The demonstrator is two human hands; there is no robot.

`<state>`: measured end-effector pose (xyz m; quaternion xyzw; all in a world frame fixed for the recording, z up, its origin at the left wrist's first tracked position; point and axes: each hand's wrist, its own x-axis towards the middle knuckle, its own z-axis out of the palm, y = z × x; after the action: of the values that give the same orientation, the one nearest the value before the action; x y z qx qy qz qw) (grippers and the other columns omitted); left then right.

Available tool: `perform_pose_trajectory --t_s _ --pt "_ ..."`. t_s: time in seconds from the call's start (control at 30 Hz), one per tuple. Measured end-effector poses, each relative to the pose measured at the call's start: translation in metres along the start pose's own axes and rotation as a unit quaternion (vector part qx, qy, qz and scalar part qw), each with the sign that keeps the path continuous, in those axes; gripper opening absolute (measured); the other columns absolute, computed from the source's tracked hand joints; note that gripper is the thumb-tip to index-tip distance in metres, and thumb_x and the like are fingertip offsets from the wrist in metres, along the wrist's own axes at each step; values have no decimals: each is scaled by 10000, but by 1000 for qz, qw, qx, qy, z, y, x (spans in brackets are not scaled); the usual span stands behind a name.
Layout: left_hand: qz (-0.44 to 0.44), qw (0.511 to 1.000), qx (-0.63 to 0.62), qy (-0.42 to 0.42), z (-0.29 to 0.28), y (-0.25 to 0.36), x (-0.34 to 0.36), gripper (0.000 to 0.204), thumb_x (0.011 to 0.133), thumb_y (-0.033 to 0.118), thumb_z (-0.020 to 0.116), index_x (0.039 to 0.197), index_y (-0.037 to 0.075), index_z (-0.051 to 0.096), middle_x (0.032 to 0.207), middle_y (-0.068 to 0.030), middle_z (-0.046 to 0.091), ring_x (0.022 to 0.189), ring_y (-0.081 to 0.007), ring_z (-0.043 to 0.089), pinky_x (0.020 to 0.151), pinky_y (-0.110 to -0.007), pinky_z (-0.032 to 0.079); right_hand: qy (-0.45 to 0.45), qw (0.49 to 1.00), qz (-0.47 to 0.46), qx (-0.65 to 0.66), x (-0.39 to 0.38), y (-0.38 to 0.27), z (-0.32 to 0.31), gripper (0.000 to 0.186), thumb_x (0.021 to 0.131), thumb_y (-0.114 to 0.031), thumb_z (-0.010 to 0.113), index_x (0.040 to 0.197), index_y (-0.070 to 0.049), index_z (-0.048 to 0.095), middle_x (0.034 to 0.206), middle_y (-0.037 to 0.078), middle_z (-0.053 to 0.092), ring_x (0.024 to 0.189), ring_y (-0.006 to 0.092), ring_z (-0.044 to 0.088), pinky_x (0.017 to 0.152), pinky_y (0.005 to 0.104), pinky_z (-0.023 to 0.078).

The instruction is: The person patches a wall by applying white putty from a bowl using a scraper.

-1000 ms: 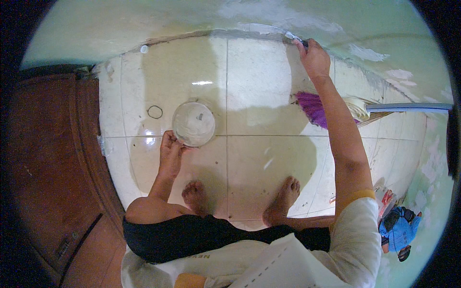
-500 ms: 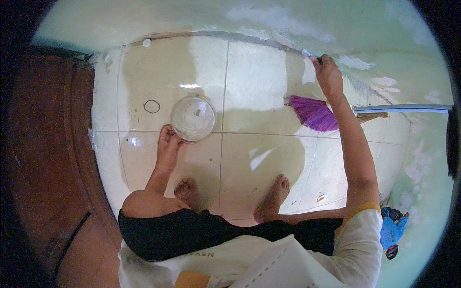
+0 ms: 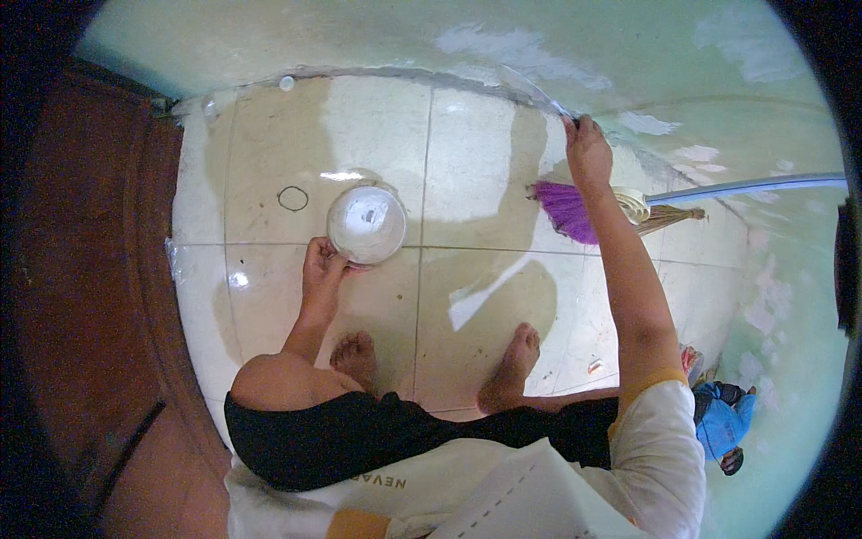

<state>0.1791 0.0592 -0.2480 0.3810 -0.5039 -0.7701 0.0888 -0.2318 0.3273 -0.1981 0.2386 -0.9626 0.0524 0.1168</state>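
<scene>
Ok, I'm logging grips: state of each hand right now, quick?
Left hand: closed, holding the round container at its edge.
Right hand: closed, holding the flat-bladed tool.

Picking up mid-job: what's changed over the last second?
The bare right hand, gripping a dark-handled tool with a flat, pale blade, moved back toward the person. The white light streak on the cream tiled floor widened. Nothing was taken or released: the bare left hand still holds the round whitish bowl.
</scene>
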Motion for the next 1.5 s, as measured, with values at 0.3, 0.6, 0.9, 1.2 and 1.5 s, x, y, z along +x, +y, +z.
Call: perform_pose_trajectory --t_s 0.3,0.6,0.9,1.2,1.5 --pt "-13 999 -39 -13 1 0 1 168 916 14 559 1033 49 445 1021 -44 508 945 -134 556 823 -334 575 -64 940 260 213 -82 3 8 410 1007 -354 465 927 43 529 866 264 656 701 395 666 582 472 545" --pt "-9 1000 -26 -10 -1 9 -11 187 917 22 561 1053 38 433 1038 -76 508 909 -175 602 801 -378 596 49 806 439 393 -14 -123 84 332 971 -191 457 1152 62 343 910 234 567 608 289 629 443 389 534" --pt "-2 999 -29 12 -21 10 -17 203 927 48 586 1061 46 434 1046 -61 518 943 -158 592 826 -338 583 109 839 377 377 82 -206 151 425 901 -109 491 1269 82 398 1055 254 603 810 360 651 677 470 530" --pt "15 999 -39 31 -39 14 -20 180 934 27 564 1052 55 431 1020 -43 509 904 -146 587 804 -331 587 -17 913 255 319 56 -333 69 632 933 -165 466 1362 242 242 1363 444 371 1323 484 373 1160 521 201" --pt "16 999 -35 11 -26 11 -19 180 926 77 565 1062 65 447 1010 -44 496 925 -156 569 801 -336 566 -41 718 337 608 -27 -278 37 592 943 -148 434 1377 144 157 1346 339 337 1253 434 343 1055 412 273"
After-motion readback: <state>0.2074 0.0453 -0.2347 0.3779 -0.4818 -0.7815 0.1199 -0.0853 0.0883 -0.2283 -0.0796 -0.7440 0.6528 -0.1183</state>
